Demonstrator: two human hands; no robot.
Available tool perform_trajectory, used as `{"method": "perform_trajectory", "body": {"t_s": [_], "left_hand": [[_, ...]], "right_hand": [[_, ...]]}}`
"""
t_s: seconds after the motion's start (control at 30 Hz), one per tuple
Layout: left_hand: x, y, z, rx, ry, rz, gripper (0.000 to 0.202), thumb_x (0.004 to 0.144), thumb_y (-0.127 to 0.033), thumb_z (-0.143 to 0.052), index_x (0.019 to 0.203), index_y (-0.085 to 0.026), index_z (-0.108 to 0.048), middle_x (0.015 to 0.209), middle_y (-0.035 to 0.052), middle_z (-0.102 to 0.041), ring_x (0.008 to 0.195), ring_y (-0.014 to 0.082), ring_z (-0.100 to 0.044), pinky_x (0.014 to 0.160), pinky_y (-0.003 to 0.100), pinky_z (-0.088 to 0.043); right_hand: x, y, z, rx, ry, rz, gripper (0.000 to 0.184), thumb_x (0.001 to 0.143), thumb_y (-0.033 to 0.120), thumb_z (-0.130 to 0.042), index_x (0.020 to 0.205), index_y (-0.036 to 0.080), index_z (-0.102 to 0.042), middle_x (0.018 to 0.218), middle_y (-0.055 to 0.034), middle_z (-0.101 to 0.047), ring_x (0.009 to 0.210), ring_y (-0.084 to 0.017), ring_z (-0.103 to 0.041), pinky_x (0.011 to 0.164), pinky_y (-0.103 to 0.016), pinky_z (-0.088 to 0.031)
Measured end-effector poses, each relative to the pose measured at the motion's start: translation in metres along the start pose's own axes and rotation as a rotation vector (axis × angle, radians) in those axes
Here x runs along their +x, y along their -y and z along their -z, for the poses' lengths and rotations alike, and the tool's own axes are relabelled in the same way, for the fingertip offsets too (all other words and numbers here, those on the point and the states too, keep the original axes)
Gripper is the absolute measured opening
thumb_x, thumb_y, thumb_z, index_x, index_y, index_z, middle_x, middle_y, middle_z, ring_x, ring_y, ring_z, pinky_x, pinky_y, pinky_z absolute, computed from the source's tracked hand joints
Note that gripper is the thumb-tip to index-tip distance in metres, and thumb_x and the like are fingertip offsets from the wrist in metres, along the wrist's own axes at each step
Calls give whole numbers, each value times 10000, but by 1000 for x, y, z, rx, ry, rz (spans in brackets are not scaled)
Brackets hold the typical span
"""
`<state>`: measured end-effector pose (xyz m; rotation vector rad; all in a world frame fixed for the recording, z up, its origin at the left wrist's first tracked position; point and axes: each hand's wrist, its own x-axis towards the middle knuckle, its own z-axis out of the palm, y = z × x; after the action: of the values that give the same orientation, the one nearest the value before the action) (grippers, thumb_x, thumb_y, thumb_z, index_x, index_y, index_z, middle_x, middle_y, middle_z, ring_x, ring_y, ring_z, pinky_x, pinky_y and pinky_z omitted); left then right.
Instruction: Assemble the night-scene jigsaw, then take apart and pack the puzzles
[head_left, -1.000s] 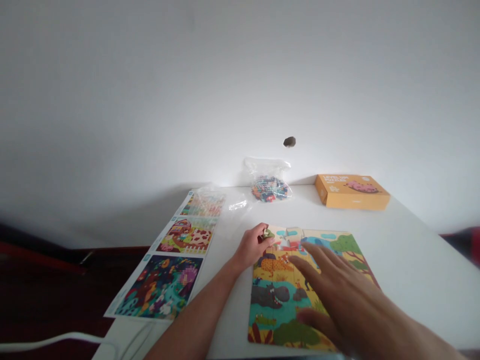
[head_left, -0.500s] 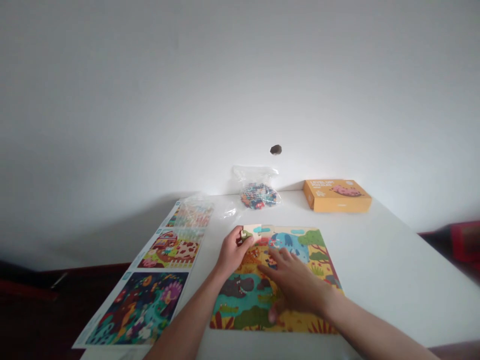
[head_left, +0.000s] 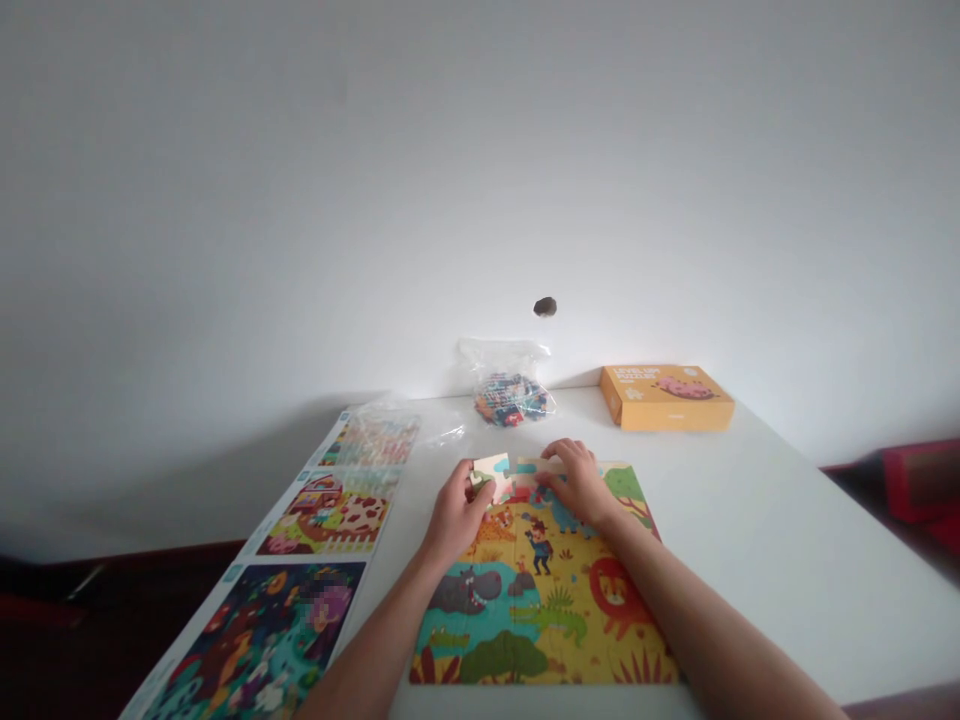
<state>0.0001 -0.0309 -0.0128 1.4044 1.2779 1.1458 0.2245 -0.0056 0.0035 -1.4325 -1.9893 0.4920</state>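
A jigsaw puzzle (head_left: 555, 640) with safari animals lies on the table in front of me, showing a hippo, crocodiles and a lion. At its upper left corner my left hand (head_left: 457, 512) pinches a cream and green puzzle piece (head_left: 491, 468) between thumb and fingers. The piece is slightly tilted, with a narrow gap between it and the piece on its right. My right hand (head_left: 579, 487) rests over the puzzle's top edge, its fingers apart and bent, the tips on the upper pieces. Part of a blue elephant is hidden under it.
A picture sheet (head_left: 375, 570) lies along the table's left side, with clear plastic (head_left: 442, 425) over its far end. Against the wall stand a clear bag of puzzle pieces (head_left: 514, 400) and a yellow puzzle box (head_left: 671, 412). The white table (head_left: 765, 560) extends to the right.
My right hand has moved from the puzzle's middle up to its top edge, uncovering the explorer and lion. The left hand's piece is now tilted and apart from its neighbour.
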Motion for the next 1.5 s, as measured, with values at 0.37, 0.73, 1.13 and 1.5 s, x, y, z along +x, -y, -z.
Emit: {"method": "perform_trajectory", "body": {"t_s": [0.37, 0.73, 1.13, 1.5], "left_hand": [[-16, -30, -5, -95, 293, -39, 490, 805, -355, -642, 1254, -185, -540, 1007, 71, -669, 856, 185, -637, 779, 290, -529], [-10, -17, -7, -106, 136, 21, 458, 817, -369, -593, 1228, -186, -507, 808, 2, -612, 619, 125, -561, 561, 230, -490], [-10, -19, -6, -66, 99, 62, 407, 841, -427, -553, 1192, -222, -559, 770, -33, -507, 619, 120, -519, 543, 228, -495], [-9, -12, -3, 92, 130, -19, 391, 881, -380, -514, 1225, -200, -557, 741, -20, -579, 646, 140, -548, 625, 230, -425]], "right_hand": [[-16, 21, 5, 213, 10, 33, 198, 858, 384, -611, 815, 191, -626, 796, -21, -613, 770, -168, -559, 732, -284, -439], [-11, -5, 22, -393, 163, -32, 433, 806, 342, -628, 1200, 171, -575, 1152, -139, -548, 1093, -296, -448, 938, -417, -316], [-4, -14, 25, 76, -35, 12, 140, 826, 211, -508, 927, 191, -604, 779, -6, -656, 692, -163, -570, 696, -276, -401], [-10, -5, 28, 130, -149, 202, 105, 876, 233, -548, 920, 228, -643, 904, -17, -690, 861, -193, -610, 825, -332, -377]]}}
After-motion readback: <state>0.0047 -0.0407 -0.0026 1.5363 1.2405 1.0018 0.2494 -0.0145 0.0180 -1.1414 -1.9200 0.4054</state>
